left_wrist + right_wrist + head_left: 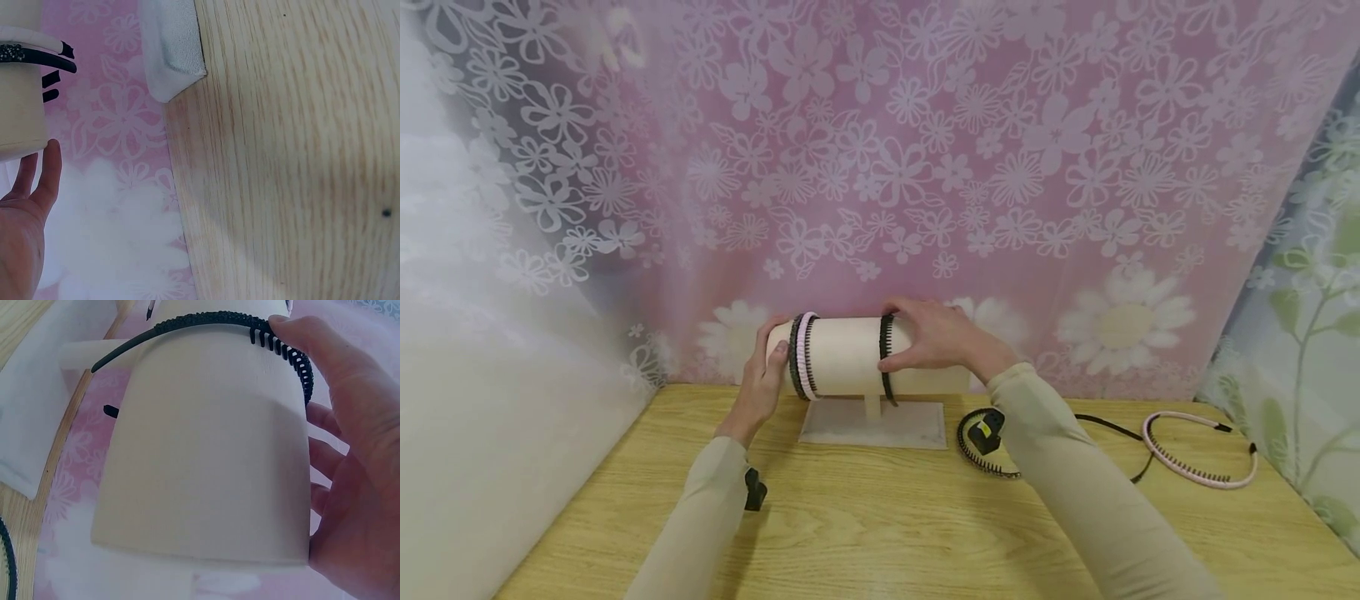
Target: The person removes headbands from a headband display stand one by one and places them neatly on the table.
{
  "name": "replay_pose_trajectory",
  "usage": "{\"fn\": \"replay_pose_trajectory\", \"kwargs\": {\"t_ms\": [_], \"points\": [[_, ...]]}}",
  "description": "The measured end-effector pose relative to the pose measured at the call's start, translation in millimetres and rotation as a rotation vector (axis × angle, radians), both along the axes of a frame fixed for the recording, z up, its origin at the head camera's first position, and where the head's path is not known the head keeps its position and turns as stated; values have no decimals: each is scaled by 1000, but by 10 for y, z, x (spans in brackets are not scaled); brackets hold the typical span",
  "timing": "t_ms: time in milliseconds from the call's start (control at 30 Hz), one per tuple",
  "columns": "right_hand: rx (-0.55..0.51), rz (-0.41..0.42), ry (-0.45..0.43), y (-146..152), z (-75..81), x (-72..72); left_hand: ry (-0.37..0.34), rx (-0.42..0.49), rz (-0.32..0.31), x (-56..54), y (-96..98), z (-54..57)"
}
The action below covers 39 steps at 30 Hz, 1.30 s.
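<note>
A cream cylinder [846,354] lies sideways on a short post over a white base [910,425]. My left hand [762,379] grips its left end, thumb in front; in the left wrist view two fingertips touch its end edge. Close beside that thumb, a pink headband [806,357] and a dark headband [795,358] are on the cylinder side by side. Right of its middle sits a black toothed headband [206,320]. My right hand [936,335] pinches this one, the thumb on its front and the other fingers reaching behind the cylinder.
On the wooden table [850,517] at right lie a dark toothed headband [973,454], a thin black headband [1108,423] and a pink headband [1198,477], the last two overlapping. A pink flowered curtain [880,167] hangs close behind the stand.
</note>
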State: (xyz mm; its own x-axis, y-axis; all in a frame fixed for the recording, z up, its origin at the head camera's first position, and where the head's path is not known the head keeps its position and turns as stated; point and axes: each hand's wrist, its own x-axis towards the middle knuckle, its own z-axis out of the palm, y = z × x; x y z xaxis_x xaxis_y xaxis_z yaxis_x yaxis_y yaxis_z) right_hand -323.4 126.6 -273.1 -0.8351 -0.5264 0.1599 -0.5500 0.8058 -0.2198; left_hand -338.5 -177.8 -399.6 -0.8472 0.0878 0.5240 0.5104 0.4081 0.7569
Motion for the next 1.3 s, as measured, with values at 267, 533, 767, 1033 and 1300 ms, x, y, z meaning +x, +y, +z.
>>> {"fn": "replay_pose_trajectory", "kwargs": {"t_ms": [267,533,767,1033,1300], "points": [[-19,9,-1,83,19,35,14,3,-4,-21,-1,-10],[-33,5,-6,170,-13,27,20,7,-9,-10,5,-8],[-87,20,-32,228,-33,11,26,13,-8,-28,-4,-12],[-128,30,-40,311,-49,29,32,6,2,-38,-10,-13],[-157,41,-33,396,-83,32,35,-7,11,-45,-19,-17]]}}
